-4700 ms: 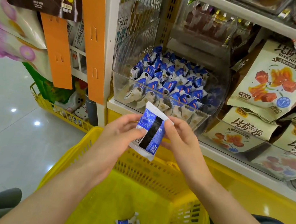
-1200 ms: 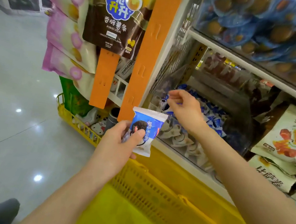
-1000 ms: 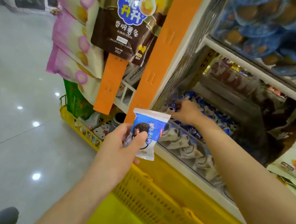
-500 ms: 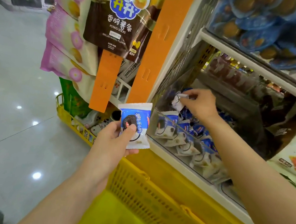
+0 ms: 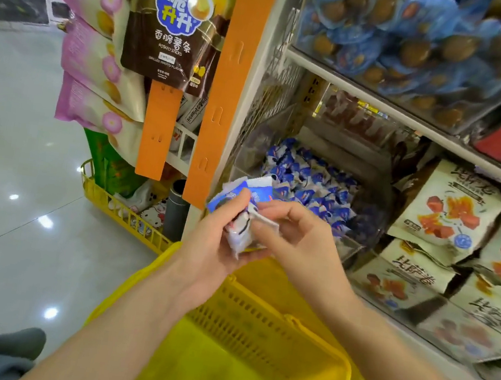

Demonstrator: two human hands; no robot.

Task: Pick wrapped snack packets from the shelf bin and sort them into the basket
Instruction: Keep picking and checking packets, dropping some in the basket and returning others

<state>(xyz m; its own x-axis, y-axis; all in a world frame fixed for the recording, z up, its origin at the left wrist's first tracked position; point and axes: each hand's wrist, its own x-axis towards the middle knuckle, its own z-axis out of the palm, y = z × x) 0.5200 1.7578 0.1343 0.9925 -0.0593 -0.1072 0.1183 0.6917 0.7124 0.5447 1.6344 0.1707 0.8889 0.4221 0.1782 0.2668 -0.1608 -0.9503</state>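
My left hand [image 5: 220,243] grips blue-and-white snack packets [image 5: 240,207] above the far rim of the yellow basket [image 5: 257,324]. My right hand [image 5: 296,240] meets it from the right and pinches the white edge of a packet [image 5: 262,221] against that bunch. The packets are blurred, so I cannot tell exactly how many are held. Behind the hands, the clear shelf bin [image 5: 359,245] holds several more blue-and-white packets [image 5: 310,182].
Beige snack bags [image 5: 450,213] lie stacked on the shelf to the right. Bags of potato sticks [image 5: 175,23] and orange hanging strips [image 5: 231,85] hang at the shelf's left end. A low yellow wire rack [image 5: 119,207] stands on the shiny floor.
My right hand has come out of the bin with a packet and moved down and left to my left hand, which has kept its packet. The view has tilted down toward the basket.
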